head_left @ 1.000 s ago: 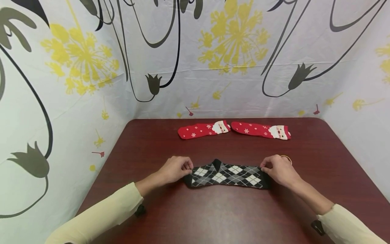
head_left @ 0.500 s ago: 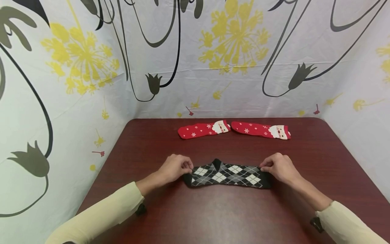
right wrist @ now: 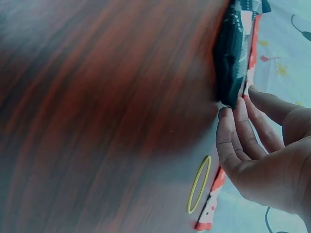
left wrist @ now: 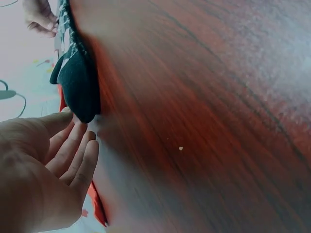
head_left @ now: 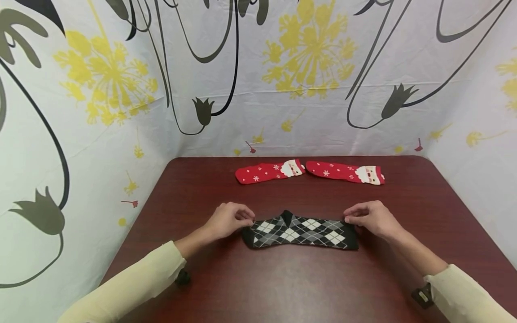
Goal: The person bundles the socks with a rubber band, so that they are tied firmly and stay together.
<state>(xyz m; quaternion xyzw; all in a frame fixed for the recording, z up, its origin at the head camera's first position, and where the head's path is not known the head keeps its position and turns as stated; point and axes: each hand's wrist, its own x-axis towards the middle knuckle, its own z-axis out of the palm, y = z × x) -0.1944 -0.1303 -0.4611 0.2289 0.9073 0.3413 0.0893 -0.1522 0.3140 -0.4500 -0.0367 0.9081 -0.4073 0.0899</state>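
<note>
A black, grey and white argyle sock (head_left: 300,233) lies flat across the table, its black heel bump pointing away from me. My left hand (head_left: 228,220) is at its left end; in the left wrist view the thumb and loosely straight fingers (left wrist: 73,160) stand apart around the black toe (left wrist: 80,87), fingertips right at the cloth. At the other end is my right hand (head_left: 373,220), thumb and fingers parted at the dark cuff (right wrist: 229,73). Neither hand pinches the sock.
Two red socks with Santa faces, one on the left (head_left: 268,172) and one on the right (head_left: 343,173), lie near the table's far edge. A thin yellow ring (right wrist: 199,184) rests on the table by my right hand. Patterned white cloth (head_left: 258,80) surrounds the table (head_left: 299,287).
Both hands have loosened from a pinch on the sock's ends, fingers and thumbs parting and drawing slightly up and back. The sock has stayed in place.
</note>
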